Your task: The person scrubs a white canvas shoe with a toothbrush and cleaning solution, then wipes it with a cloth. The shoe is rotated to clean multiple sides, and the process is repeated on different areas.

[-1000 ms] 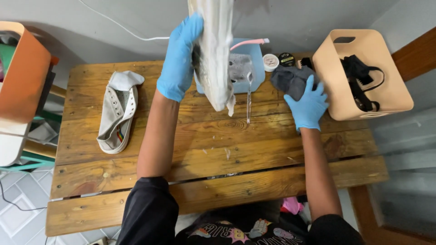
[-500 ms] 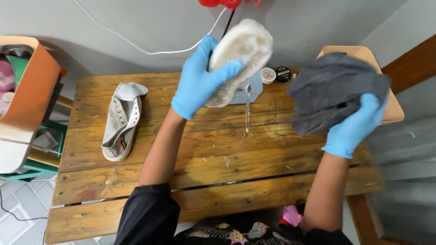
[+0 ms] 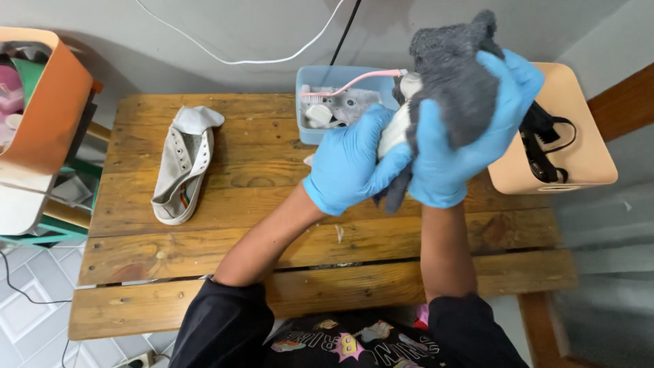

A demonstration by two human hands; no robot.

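Both my hands wear blue gloves and meet above the wooden table. My left hand grips a white shoe, which is mostly hidden. My right hand presses a dark grey cloth around that shoe. A second white laceless shoe lies on its side at the table's left. Behind my hands, a light blue tray holds a pink-handled toothbrush and small pale items.
A beige basket with black straps in it stands at the table's right end. An orange bin with cloths stands left of the table. A white cable and a black cable run along the grey wall. Tiled floor shows at lower left.
My right hand brought the grey cloth from the right onto the shoe. My left hand lowered the shoe toward me, and both hands now hold it together.
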